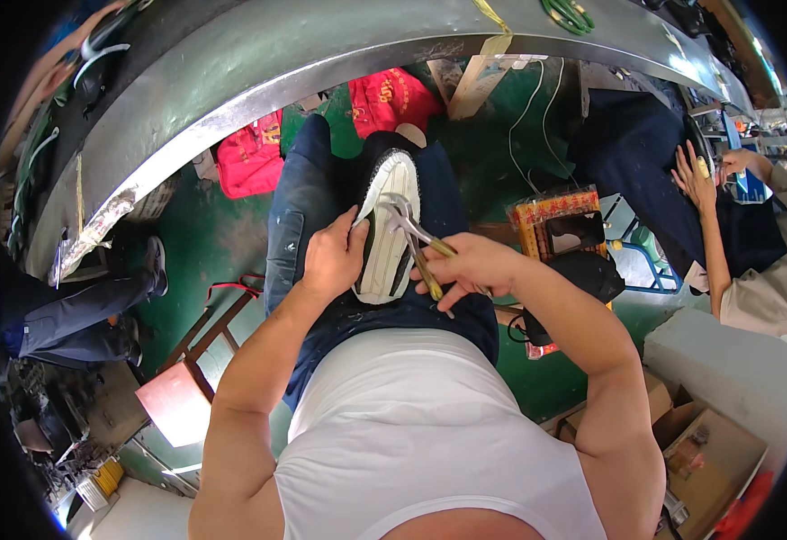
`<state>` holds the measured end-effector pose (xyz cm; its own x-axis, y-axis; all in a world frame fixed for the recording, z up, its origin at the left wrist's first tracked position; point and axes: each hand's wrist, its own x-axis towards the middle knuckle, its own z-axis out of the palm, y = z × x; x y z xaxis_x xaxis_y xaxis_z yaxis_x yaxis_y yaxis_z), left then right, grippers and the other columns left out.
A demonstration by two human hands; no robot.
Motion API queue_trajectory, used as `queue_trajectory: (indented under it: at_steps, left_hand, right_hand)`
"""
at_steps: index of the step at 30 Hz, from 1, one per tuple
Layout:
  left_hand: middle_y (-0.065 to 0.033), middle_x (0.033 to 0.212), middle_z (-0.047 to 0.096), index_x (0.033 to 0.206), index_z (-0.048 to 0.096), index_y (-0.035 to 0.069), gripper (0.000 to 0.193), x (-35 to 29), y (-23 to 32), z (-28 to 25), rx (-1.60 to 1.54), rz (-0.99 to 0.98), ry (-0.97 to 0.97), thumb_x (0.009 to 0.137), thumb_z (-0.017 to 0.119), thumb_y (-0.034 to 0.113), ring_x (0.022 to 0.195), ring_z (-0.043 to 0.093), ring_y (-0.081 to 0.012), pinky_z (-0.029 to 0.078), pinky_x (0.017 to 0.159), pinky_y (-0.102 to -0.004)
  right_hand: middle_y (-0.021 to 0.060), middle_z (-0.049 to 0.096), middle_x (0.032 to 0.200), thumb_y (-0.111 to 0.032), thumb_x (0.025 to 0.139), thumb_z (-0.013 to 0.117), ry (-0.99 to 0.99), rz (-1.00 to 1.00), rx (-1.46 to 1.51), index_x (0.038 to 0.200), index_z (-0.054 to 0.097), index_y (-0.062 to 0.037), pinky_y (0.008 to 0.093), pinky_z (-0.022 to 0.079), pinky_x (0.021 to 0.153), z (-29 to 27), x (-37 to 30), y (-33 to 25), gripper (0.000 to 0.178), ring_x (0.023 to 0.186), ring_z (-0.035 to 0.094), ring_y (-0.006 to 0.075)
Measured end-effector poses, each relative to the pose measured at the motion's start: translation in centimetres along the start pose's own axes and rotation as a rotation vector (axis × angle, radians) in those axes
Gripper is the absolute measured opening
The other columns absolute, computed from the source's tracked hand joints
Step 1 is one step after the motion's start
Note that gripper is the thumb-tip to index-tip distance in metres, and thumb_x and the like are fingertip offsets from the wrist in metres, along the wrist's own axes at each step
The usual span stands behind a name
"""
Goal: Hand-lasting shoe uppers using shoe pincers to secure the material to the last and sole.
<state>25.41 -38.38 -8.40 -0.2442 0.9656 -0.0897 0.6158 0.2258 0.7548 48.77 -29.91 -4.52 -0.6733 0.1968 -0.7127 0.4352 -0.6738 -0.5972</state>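
Across my lap lies a shoe (382, 261), its long whitish underside turned up and dark material showing along the edges. My left hand (332, 258) is closed on the shoe's left side, the thumb pressed near its rim. In my right hand (476, 268) is a pair of pincers (413, 229) with metal jaws and yellowish handles. The jaws rest over the middle of the shoe's underside; whether they grip any material I cannot tell. My right fingers wrap around the handles.
A curved metal workbench edge (258, 76) runs ahead of me. Red bags (391, 101) lie on the green floor below it. At right, another person's hand (697, 180) rests near dark cloth; a cardboard box (713, 459) stands behind. A pink-topped stool (175, 400) is at left.
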Motion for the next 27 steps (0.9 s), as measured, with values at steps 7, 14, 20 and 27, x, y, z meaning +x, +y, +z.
queue_trajectory:
  at_steps: [7, 14, 20, 27]
  left_hand:
    - [-0.028, 0.096, 0.067, 0.115, 0.065, -0.003, 0.034, 0.1, 0.0, 0.7, -0.007, 0.034, 0.03, 0.097, 0.056, 0.023, 0.088, 0.067, -0.0418, 0.054, 0.077, -0.0437]
    - [-0.0268, 0.09, 0.067, 0.112, 0.068, -0.001, 0.034, 0.6, -0.2, 0.6, -0.009, -0.026, 0.017, 0.099, 0.054, 0.027, 0.085, 0.068, -0.041, 0.055, 0.075, -0.0436]
    - [-0.0257, 0.091, 0.067, 0.111, 0.068, 0.002, 0.035, 1.3, 0.3, -0.3, 0.045, -0.118, -0.121, 0.1, 0.051, 0.03, 0.087, 0.066, -0.0427, 0.054, 0.075, -0.0457]
    - [-0.0223, 0.094, 0.068, 0.119, 0.065, 0.002, 0.033, -0.1, -1.9, 1.9, -0.036, 0.261, 0.2, 0.096, 0.057, 0.024, 0.088, 0.066, -0.0424, 0.054, 0.079, -0.0445]
  right_hand:
    - [0.0074, 0.066, 0.087, -0.017, 0.096, 0.058, 0.429, -0.565, -0.844, 0.119, 0.057, 0.0018, 0.0242, 0.046, 0.052, -0.8, 1.7, -3.1, 0.029, 0.067, 0.061, 0.0138]
    - [0.0143, 0.068, 0.103, -0.012, 0.095, 0.057, -0.062, 0.042, 0.153, 0.123, 0.053, 0.0047, 0.0318, 0.058, 0.062, 0.0, -0.1, 0.0, 0.032, 0.086, 0.069, 0.0213]
    - [0.007, 0.067, 0.085, -0.021, 0.095, 0.061, 0.381, -0.36, -1.007, 0.107, 0.062, -0.0004, 0.0325, 0.05, 0.058, 1.2, 2.0, 0.7, 0.024, 0.081, 0.067, 0.0164]
    - [0.0082, 0.066, 0.079, -0.014, 0.09, 0.062, 0.169, -0.115, -0.274, 0.096, 0.062, 0.0026, 0.03, 0.049, 0.058, 1.0, 1.3, -0.8, 0.018, 0.07, 0.064, 0.0149]
